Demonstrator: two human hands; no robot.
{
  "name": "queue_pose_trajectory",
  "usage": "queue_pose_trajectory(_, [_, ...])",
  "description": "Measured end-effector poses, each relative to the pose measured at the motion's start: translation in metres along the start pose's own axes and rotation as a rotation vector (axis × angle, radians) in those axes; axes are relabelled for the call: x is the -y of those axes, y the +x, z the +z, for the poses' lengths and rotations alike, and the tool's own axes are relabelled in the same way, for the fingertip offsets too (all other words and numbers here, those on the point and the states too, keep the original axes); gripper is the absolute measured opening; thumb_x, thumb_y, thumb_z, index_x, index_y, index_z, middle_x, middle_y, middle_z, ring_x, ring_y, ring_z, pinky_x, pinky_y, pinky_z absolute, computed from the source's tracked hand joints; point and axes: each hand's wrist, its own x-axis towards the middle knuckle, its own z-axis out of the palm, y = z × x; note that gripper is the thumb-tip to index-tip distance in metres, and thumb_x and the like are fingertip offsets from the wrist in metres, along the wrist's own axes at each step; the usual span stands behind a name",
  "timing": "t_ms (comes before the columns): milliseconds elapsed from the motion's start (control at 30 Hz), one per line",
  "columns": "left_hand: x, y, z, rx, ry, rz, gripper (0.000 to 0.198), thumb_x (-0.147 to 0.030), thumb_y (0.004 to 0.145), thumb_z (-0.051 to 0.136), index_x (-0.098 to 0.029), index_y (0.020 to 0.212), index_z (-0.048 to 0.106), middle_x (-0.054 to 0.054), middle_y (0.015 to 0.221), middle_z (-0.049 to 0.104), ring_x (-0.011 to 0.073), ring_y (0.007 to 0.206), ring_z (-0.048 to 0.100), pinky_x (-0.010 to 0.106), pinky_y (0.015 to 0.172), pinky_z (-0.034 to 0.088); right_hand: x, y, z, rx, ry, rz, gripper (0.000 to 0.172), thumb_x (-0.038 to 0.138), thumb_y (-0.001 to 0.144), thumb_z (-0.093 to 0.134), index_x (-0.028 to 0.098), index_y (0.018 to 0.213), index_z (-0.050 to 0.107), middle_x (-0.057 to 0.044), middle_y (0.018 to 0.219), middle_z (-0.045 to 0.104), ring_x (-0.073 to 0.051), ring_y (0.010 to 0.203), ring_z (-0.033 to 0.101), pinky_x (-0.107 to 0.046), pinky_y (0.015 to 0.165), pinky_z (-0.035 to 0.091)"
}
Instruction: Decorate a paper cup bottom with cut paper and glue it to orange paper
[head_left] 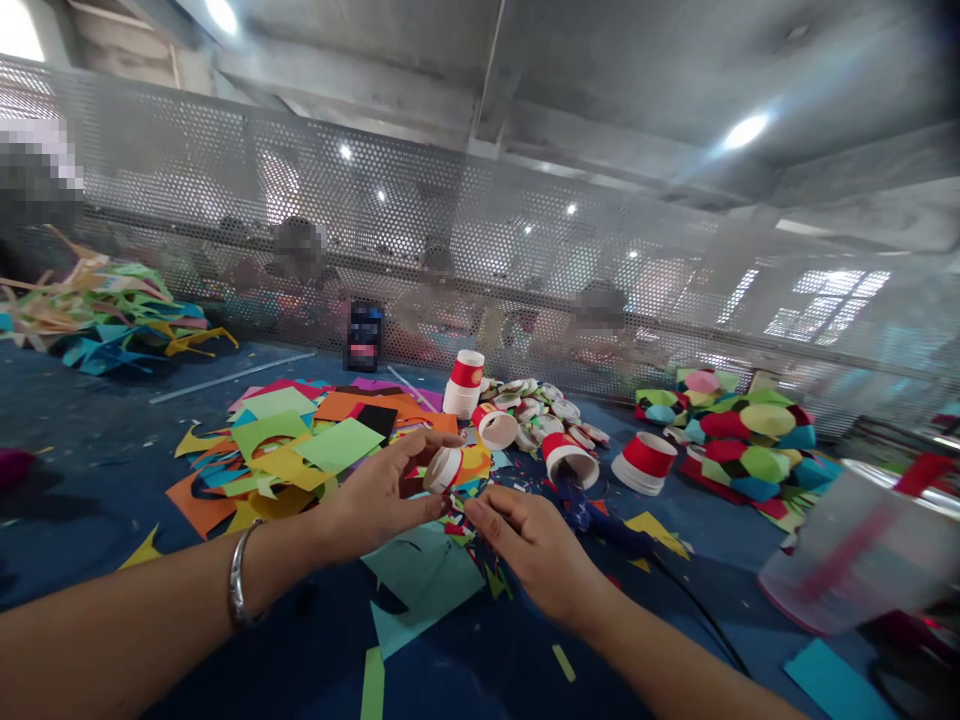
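Observation:
Between the thumb and fingers of my left hand (401, 480) is a small white paper cup (442, 472), tilted on its side. My right hand (536, 550) is close beside it, thumb and forefinger pinched together. Whatever sits in that pinch is too small to make out. Tiny paper scraps (459, 525) lie under both hands, with a pale blue-green paper sheet (427, 570) below them. Just beyond stand a stack of red-and-white paper cups (465, 385) and a tipped cup (496, 428).
Cut coloured paper (285, 440) is heaped at left, more strips (127, 310) farther back. Right: a tipped cup (566, 450), dark blue corded tool (607, 525), another cup stack (645, 462), colourful paper pieces (750, 430), translucent container (847, 550). A phone (364, 335) leans against a perforated screen (480, 230).

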Motion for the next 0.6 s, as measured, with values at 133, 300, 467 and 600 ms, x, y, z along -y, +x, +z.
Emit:
queue_pose_trajectory(133, [0.0023, -0.0002, -0.0004, 0.006, 0.005, 0.004, 0.053, -0.018, 0.082, 0.068, -0.024, 0.131, 0.050, 0.007, 0.119, 0.058, 0.0211, 0.108, 0.058, 0.038, 0.093, 0.051, -0.0001, -0.0009, -0.0001, 0.003, -0.021, -0.007, 0.043, 0.047, 0.101, 0.043, 0.021, 0.066, 0.039, 0.004, 0.063, 0.036, -0.012, 0.060, 0.034, -0.028, 0.055, 0.026])
queue_pose_trajectory(300, [0.0024, 0.0011, -0.0018, -0.061, 0.053, 0.033, 0.051, -0.018, 0.081, 0.068, -0.024, 0.129, 0.052, 0.008, 0.124, 0.057, 0.0233, 0.117, 0.056, 0.036, 0.092, 0.052, -0.0009, -0.0005, -0.0018, 0.029, 0.008, 0.014, 0.044, 0.050, 0.101, 0.044, 0.021, 0.068, 0.042, 0.005, 0.064, 0.037, -0.012, 0.061, 0.034, -0.028, 0.055, 0.026])
queue_pose_trajectory(467, [-0.0014, -0.0002, -0.0021, -0.096, 0.131, 0.029, 0.050, -0.012, 0.080, 0.063, -0.024, 0.128, 0.053, 0.008, 0.126, 0.056, 0.0219, 0.116, 0.057, 0.036, 0.091, 0.053, -0.0041, -0.0003, -0.0033, 0.017, 0.044, 0.034, 0.045, 0.053, 0.100, 0.044, 0.021, 0.068, 0.040, 0.005, 0.065, 0.034, -0.012, 0.061, 0.033, -0.028, 0.056, 0.026])
queue_pose_trajectory(600, [0.0013, -0.0019, -0.0011, -0.080, 0.191, 0.064, 0.050, -0.013, 0.079, 0.063, -0.026, 0.127, 0.054, 0.007, 0.124, 0.056, 0.0230, 0.116, 0.057, 0.040, 0.095, 0.054, -0.0044, -0.0015, -0.0045, 0.009, 0.044, 0.050, 0.046, 0.053, 0.101, 0.043, 0.021, 0.067, 0.039, 0.005, 0.064, 0.033, -0.012, 0.061, 0.032, -0.028, 0.056, 0.024])
